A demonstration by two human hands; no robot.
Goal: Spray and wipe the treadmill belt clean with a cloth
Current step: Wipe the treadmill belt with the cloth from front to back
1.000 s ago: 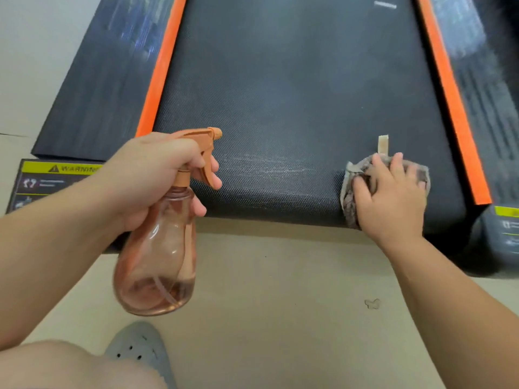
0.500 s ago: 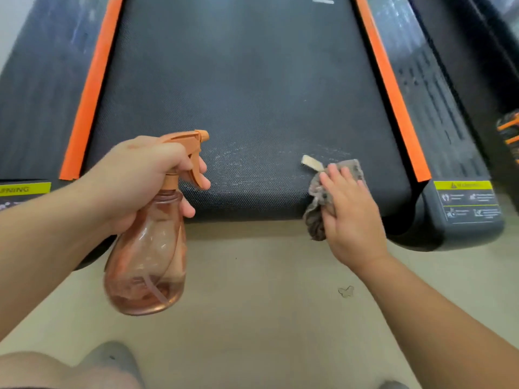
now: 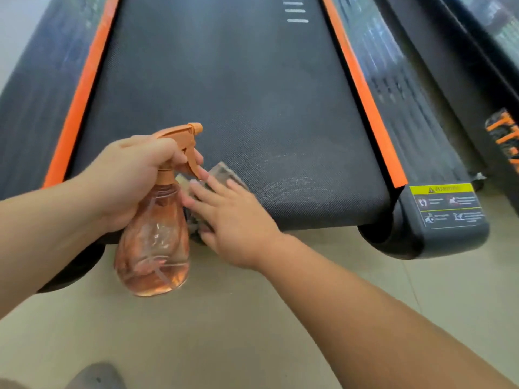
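Cloth [image 3: 225,173] slid left — flat right hand [image 3: 237,220] pressing it; left hand [image 3: 134,175] grips spray bottle [image 3: 154,245].

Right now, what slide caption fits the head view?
The left hand grips an orange spray bottle while the right hand presses a cloth on the treadmill belt.
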